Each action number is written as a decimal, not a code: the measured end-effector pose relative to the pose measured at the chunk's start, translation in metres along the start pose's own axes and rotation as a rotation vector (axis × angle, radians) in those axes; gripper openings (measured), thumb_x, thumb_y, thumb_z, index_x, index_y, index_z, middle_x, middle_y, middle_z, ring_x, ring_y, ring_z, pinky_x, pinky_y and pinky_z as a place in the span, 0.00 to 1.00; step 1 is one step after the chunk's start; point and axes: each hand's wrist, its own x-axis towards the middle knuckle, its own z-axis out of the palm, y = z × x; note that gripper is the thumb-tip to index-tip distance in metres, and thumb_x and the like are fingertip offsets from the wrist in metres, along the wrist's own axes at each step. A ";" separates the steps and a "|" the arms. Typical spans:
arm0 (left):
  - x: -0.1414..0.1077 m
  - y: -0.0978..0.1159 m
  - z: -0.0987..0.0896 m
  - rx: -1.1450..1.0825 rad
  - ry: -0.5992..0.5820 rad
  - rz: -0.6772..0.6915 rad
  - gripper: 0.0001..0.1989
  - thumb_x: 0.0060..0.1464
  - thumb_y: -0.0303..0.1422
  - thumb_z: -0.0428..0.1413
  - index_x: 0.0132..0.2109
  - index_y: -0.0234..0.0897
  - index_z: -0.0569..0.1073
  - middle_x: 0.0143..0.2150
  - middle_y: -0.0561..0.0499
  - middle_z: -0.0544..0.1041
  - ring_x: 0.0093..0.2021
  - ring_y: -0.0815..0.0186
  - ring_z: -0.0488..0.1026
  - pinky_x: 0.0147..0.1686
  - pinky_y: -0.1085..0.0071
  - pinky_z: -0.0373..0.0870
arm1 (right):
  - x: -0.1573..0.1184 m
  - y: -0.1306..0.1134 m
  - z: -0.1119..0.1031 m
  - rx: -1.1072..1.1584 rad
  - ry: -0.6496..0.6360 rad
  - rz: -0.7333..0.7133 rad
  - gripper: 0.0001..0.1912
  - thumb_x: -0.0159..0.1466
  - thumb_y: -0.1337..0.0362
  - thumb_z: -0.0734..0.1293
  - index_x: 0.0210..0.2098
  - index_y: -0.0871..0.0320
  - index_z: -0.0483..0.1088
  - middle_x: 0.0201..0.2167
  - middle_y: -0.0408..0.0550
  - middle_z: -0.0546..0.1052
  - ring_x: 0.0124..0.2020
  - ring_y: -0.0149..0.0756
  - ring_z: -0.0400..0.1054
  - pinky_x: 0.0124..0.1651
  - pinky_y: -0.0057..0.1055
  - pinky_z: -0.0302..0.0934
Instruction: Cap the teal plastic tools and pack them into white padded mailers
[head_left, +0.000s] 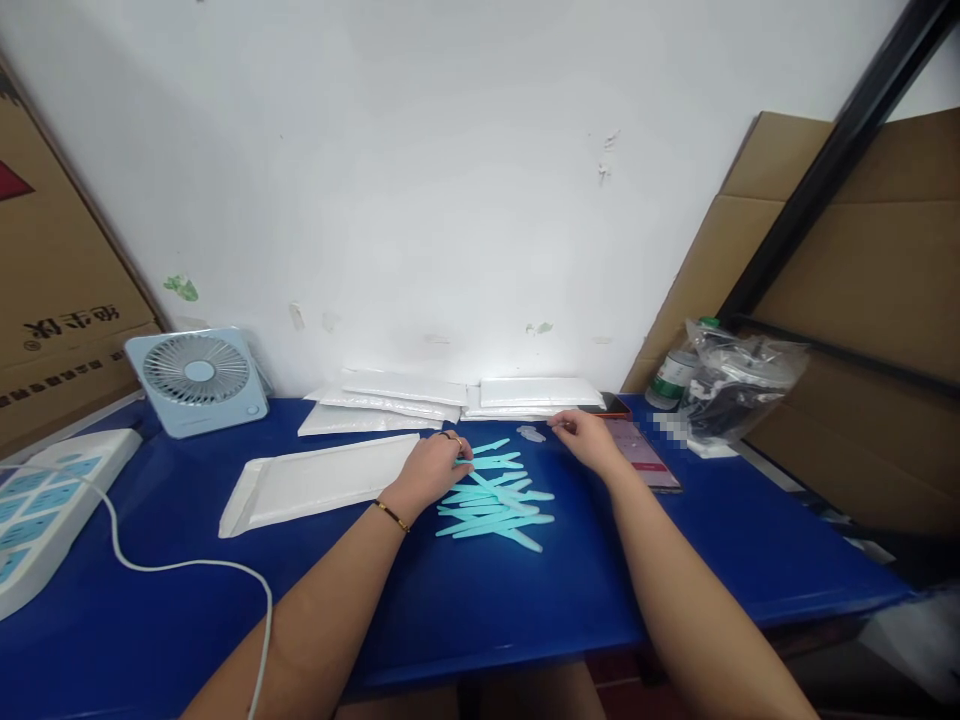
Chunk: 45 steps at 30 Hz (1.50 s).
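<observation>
Left hand at the turquoise sticks, right hand by the clear pieces

I have the left hand (431,470) at the upper left edge of a loose, crisscrossed pile of flat turquoise sticks (491,505), its thumb and fingers closed on the end of one stick. The pile lies on the blue surface (585,590), between my two forearms. My right hand (591,440) is beyond the pile and to its right, fingertips bunched just beside some small, thin, translucent pieces (532,434); I cannot tell whether those fingertips meet or pinch anything.

Left of the pile, a flat white padded envelope (322,485) lies at a slant, its right end near my left hand. More white padded envelopes (390,408) are stacked in two groups along the wall. On my far left I see a square light-blue fan (199,373) and a white power strip with blue panels (52,495). To the right of my right hand are a flat pinkish-red item (646,462), a green-capped bottle (673,375) and a clear plastic bag with something dark inside (731,400).
</observation>
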 end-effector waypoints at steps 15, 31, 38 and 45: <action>0.002 0.003 0.006 0.002 -0.025 -0.093 0.09 0.50 0.42 0.56 0.34 0.42 0.75 0.32 0.53 0.77 0.35 0.63 0.72 0.31 0.73 0.61 | -0.003 -0.008 0.025 -0.156 -0.246 -0.098 0.02 0.53 0.67 0.67 0.27 0.59 0.71 0.33 0.48 0.71 0.33 0.35 0.68 0.37 0.29 0.59; 0.002 0.008 0.009 -0.013 -0.089 -0.224 0.04 0.47 0.34 0.56 0.29 0.40 0.74 0.32 0.52 0.78 0.33 0.64 0.73 0.30 0.73 0.63 | -0.005 -0.012 0.016 0.273 -0.271 0.041 0.07 0.52 0.62 0.68 0.28 0.60 0.71 0.20 0.44 0.73 0.24 0.33 0.69 0.27 0.27 0.59; 0.003 -0.001 -0.002 -0.108 0.010 -0.226 0.06 0.50 0.36 0.54 0.32 0.41 0.73 0.31 0.53 0.77 0.33 0.66 0.73 0.29 0.74 0.60 | -0.008 -0.032 0.005 0.507 -0.226 0.050 0.15 0.54 0.55 0.69 0.33 0.61 0.73 0.26 0.47 0.75 0.28 0.33 0.67 0.32 0.29 0.61; 0.001 0.002 -0.004 -0.127 -0.007 -0.211 0.06 0.51 0.36 0.54 0.32 0.39 0.74 0.31 0.53 0.77 0.33 0.66 0.73 0.29 0.74 0.61 | -0.008 -0.036 0.014 0.505 -0.256 0.024 0.16 0.55 0.53 0.68 0.33 0.61 0.74 0.25 0.46 0.74 0.27 0.33 0.65 0.32 0.29 0.60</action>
